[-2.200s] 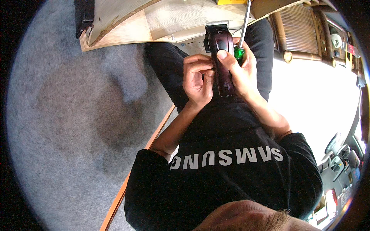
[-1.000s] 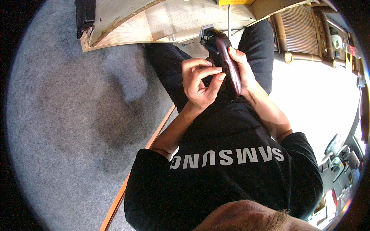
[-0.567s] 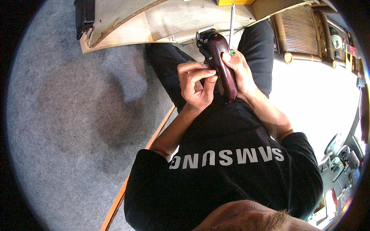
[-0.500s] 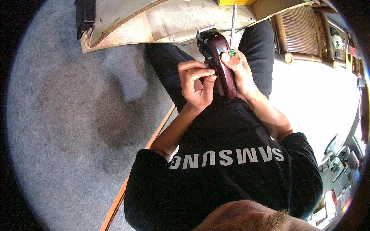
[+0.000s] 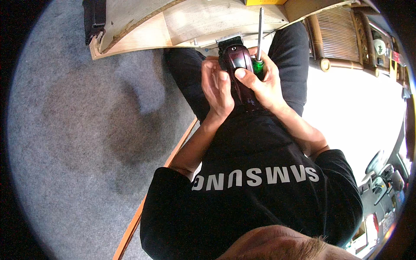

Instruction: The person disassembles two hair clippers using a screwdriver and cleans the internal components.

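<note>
A dark red hair clipper [image 5: 238, 57] is held upright before my lap, its toothed metal blade at the far end and its glossy front facing up. My right hand [image 5: 269, 86] is closed round the clipper from the right, thumb pressed on the front. The same hand also keeps a screwdriver [image 5: 258, 66] with a green handle among its fingers, shaft pointing away from me. At the clipper's left side, my left hand [image 5: 218, 92] has its fingers bent against the body and its thumb raised; its fingertips are partly hidden.
Beyond my knees stands a pale wooden furniture piece [image 5: 190, 24] with a yellow box [image 5: 265, 1] on it. Grey carpet [image 5: 86, 130] spreads to the left, with an orange-brown strip [image 5: 134, 221] beside me. A brown slatted piece [image 5: 336, 37] stands at the far right.
The clipper has turned so its front faces up more. My left hand has gone from a finger-and-thumb pinch at its side to bent fingers against it. More of the screwdriver's green handle shows.
</note>
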Action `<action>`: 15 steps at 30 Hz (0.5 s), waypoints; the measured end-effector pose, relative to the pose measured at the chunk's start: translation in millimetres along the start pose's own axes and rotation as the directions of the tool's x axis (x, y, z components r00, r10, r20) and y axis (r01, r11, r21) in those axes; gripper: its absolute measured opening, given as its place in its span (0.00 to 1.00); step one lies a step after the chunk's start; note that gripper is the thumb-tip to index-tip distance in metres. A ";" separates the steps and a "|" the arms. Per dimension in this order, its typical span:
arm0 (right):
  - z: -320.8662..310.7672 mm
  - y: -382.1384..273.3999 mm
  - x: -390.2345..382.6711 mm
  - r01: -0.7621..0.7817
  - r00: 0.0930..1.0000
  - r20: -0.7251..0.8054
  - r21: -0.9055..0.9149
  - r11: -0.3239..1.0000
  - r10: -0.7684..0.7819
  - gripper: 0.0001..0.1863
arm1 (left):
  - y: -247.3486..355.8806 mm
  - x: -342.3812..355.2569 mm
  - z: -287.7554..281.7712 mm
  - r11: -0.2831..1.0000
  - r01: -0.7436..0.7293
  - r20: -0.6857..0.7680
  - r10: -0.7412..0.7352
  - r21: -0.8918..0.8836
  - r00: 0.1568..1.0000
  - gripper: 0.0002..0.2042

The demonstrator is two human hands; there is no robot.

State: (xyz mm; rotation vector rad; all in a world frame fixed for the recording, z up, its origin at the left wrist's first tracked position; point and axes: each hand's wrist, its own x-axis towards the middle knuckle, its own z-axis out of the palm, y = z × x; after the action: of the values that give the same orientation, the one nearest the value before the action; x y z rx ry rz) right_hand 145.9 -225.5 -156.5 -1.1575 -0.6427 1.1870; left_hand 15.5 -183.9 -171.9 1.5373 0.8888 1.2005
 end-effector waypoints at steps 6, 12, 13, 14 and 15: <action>-2.6 3.3 0.0 0.025 1.000 -0.001 -0.111 0.993 -0.026 0.24 | -5.1 -1.8 2.6 0.986 0.164 0.059 -0.161 -0.037 0.985 0.26; -1.0 1.2 1.5 -0.002 1.000 -0.017 -0.138 0.990 -0.001 0.26 | -13.7 -8.0 2.9 0.969 0.233 0.083 -0.226 -0.085 0.971 0.28; -0.7 1.7 2.0 -0.001 1.000 -0.023 -0.157 0.988 -0.003 0.26 | -14.9 -8.4 3.4 0.968 0.233 0.076 -0.227 -0.096 0.971 0.28; -0.5 1.8 2.5 0.000 1.000 -0.030 -0.176 0.984 -0.005 0.27 | -13.9 -7.9 4.4 0.968 0.234 0.076 -0.227 -0.095 0.971 0.28; -0.2 1.9 2.9 0.000 1.000 -0.030 -0.176 0.984 -0.005 0.27 | -12.0 -6.9 5.6 0.970 0.223 0.058 -0.218 -0.101 0.974 0.28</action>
State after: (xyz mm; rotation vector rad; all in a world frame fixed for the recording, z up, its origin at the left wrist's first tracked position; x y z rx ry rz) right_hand 146.3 -223.0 -158.8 -1.3197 -0.7371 1.1259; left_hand 19.4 -188.4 -185.7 1.3371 0.9245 1.0308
